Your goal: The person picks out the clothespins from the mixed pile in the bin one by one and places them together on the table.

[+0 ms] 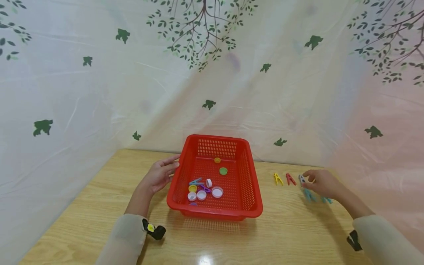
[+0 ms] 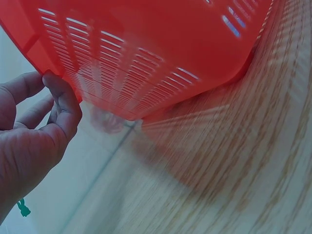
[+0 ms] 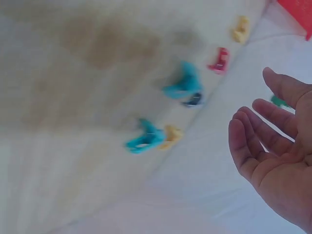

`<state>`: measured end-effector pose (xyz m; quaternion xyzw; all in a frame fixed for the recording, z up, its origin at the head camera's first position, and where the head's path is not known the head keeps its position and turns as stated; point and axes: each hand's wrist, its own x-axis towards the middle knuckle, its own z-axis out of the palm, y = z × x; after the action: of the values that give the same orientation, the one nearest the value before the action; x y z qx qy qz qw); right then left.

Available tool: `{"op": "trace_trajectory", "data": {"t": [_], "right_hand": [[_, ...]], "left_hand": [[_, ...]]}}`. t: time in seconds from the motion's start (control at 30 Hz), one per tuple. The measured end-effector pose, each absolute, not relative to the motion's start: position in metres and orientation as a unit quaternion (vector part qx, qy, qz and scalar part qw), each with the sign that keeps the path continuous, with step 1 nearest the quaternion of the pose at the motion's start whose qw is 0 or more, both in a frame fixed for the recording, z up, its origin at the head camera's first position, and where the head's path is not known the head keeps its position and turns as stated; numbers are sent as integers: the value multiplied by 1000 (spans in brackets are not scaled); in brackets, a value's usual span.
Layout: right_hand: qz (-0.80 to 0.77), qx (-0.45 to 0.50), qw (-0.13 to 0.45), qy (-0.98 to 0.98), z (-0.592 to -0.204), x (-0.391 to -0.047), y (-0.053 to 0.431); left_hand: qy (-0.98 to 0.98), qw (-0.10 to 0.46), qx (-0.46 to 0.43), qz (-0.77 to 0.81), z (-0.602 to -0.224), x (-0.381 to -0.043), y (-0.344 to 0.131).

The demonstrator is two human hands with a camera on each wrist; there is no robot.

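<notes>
My left hand (image 1: 159,175) holds the left rim of a red plastic basket (image 1: 256,206), with thumb and finger meeting at the rim in the left wrist view. My right hand (image 1: 322,183) hovers over several clothespins, fingers loosely bent and nothing between them in the right wrist view. Beneath it are a dark grey clothespin (image 3: 195,100) and a teal clothespin (image 3: 185,83). Another teal clothespin (image 3: 145,137) lies against a yellow one (image 3: 171,136). Left of the right hand lie a red clothespin (image 1: 290,179) and a yellow clothespin (image 1: 278,179).
Inside the basket are white bottle caps (image 1: 201,195), a green cap (image 1: 223,171), yellow caps (image 1: 193,188), a blue clothespin (image 1: 196,182) and a purple clothespin (image 1: 205,188). The basket stands on a wooden table (image 1: 281,235). A leaf-patterned sheet (image 1: 159,92) hangs behind.
</notes>
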<state>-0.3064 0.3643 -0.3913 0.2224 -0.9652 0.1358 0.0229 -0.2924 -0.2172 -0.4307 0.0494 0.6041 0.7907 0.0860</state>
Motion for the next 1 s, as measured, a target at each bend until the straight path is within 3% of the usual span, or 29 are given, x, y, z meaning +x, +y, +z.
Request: {"op": "trace_trajectory", "data": {"t": [0.5, 1.0], "right_hand": [[131, 246, 20, -960, -318, -337, 275], [135, 282, 18, -950, -288, -354, 178]], "left_hand": [[604, 85, 56, 790, -432, -294, -216], [604, 89, 38, 791, -429, -292, -217]]}}
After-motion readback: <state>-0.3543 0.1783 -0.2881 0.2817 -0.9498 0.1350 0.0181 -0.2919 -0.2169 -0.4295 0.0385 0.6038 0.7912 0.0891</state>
